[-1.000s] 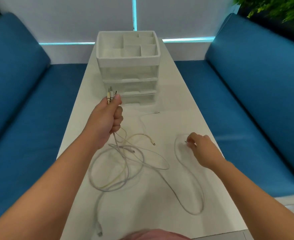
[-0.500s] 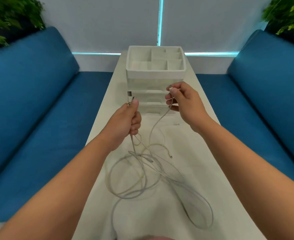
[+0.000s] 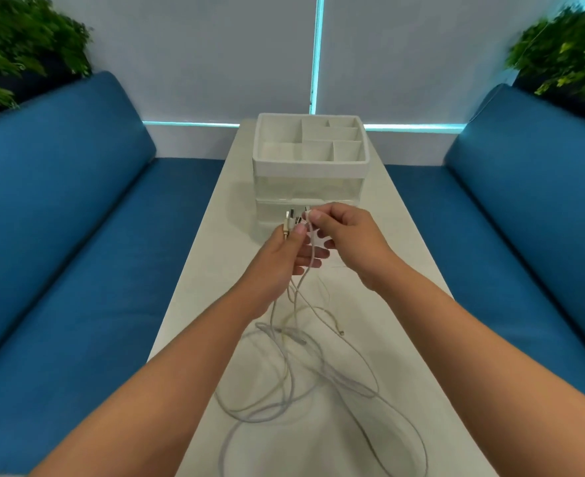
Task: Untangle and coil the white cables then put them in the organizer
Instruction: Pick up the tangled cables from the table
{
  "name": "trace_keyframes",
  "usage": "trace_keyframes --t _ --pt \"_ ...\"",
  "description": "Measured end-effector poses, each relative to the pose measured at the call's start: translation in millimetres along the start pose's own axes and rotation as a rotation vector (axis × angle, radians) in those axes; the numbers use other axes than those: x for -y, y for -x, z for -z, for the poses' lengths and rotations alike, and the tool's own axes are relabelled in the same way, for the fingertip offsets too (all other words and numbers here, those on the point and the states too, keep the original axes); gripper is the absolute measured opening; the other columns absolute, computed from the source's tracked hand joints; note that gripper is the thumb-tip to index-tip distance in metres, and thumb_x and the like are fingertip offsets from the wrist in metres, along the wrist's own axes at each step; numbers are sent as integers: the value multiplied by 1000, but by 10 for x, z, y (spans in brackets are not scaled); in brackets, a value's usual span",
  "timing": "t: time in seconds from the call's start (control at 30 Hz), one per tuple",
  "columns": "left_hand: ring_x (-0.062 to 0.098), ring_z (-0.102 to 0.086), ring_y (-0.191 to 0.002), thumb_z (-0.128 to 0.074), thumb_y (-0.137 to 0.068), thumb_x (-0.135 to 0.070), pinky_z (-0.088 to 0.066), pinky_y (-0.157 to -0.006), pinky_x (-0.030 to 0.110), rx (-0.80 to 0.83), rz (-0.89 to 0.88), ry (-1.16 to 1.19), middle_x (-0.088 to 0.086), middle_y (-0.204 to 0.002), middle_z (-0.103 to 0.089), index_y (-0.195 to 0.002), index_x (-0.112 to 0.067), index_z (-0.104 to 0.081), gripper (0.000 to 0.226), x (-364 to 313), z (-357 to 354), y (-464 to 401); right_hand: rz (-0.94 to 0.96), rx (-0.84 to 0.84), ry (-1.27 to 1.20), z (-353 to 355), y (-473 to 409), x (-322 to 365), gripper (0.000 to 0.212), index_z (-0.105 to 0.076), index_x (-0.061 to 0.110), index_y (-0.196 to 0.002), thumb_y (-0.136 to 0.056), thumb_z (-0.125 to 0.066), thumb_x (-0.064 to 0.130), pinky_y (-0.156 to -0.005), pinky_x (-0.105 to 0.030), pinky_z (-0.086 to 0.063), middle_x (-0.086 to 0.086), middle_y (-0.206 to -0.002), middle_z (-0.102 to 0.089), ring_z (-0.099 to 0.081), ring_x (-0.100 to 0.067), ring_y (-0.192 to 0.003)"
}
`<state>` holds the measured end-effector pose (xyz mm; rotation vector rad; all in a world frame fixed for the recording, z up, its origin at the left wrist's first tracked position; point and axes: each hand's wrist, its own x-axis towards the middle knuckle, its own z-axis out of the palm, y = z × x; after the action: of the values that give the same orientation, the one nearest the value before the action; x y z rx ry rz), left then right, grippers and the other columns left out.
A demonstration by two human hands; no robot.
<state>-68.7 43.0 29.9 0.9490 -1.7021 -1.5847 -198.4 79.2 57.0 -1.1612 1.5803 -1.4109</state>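
Cables (image 3: 294, 366) in white lie tangled on the long pale tabletop (image 3: 404, 270), their loops crossing one another near the person and trailing toward the near edge, with one loose plug end (image 3: 341, 332) lying free to the right of the knot. Several strands rise from the heap to the two hands, which meet just in front of the organizer (image 3: 310, 163). The left hand (image 3: 284, 259) is closed around a bunch of cable ends, thumb pressed over them, so that a few metal-tipped plugs (image 3: 289, 216) stick up above the fist; its lower fingers are partly spread beneath. The right hand (image 3: 347, 241) pinches a single white end between thumb and forefinger, close against the left hand's plugs, and the cord from it drops down between the two palms. The organizer stands farther along the tabletop, a white box with an open top divided into several compartments and clear drawers stacked below; the hands cover part of its lowest drawer front. Blue cushioned benches (image 3: 77, 235) run along both sides of the tabletop, their backrests rising at left and right. Green plants (image 3: 25, 46) sit behind each backrest in the upper corners, and a pale wall with thin glowing cyan strips (image 3: 317, 53) closes the far end.
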Motion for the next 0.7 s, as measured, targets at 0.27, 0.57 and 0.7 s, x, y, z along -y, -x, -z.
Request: trace_keyframes --t 0.27,0.57,0.7 --pt "9 -37 -54 -40 -105 -37 -38 -52 22 179 77 229 -3 -64 -40 -104 -13 -50 26 -5 -109 -25 -24 19 -114 52 -23 -13 15 -73 11 -102 -90 -65 16 -64 -12 -48 -2 -80 -65 -55 -9 -69" --pt "8 -34 -54 -41 -106 -24 -31 -52 22 210 27 343 -4 -67 -44 -121 -23 -47 16 42 -152 -76 -343 123 -316 -48 71 -178 54 -57 8 -68 -93 -49 55 -63 -34 -50 -6 -51 -49 -53 -20 -49" --pt "12 -49 -55 -43 -105 -24 -45 -56 27 89 21 345 2 -72 -54 -118 -19 -49 15 99 -133 -63 -299 180 -298 -97 136 -254 52 -61 20 -73 -96 -34 59 -70 -36 -50 -2 -55 -44 -47 -17 -54"
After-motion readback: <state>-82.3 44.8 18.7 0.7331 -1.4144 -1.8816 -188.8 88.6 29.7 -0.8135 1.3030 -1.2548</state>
